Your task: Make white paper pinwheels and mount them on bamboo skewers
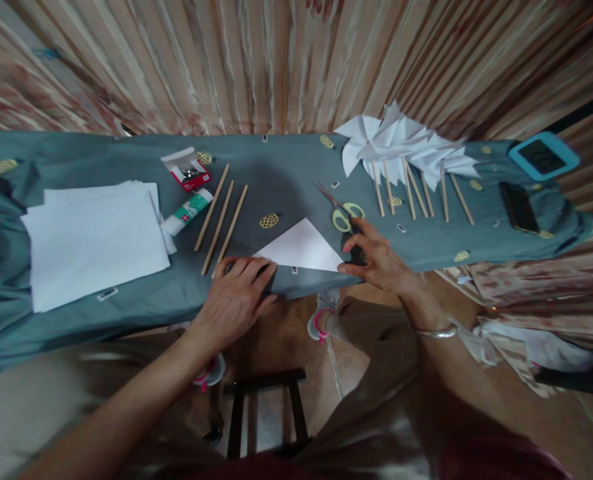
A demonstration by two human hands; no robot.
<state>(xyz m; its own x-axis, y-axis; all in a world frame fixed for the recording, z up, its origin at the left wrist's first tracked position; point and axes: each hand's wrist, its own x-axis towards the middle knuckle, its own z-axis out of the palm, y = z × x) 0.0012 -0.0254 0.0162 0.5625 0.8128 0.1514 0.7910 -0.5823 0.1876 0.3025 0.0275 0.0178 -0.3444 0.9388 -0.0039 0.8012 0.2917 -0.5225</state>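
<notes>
Dark-red fabric (496, 460) fills the spot nearest my head camera, below both hands. Beyond it, between the hands, I see a triangular white paper (304, 248) on a grey-green patterned cloth (286, 173). My left hand (240, 290) rests at its left corner, fingers bent and close together; I cannot tell whether they pinch it. My right hand (374, 257) is partly open, its thumb touching the right corner, its forefinger parted from the thumb. Just beyond that hand lie green-handled metal scissors (337, 221); farther off, white paper pinwheels (406, 143) on wooden sticks (410, 190). Beyond the left hand are three pale wooden rods (218, 227) and a green-and-white tube (187, 212).
</notes>
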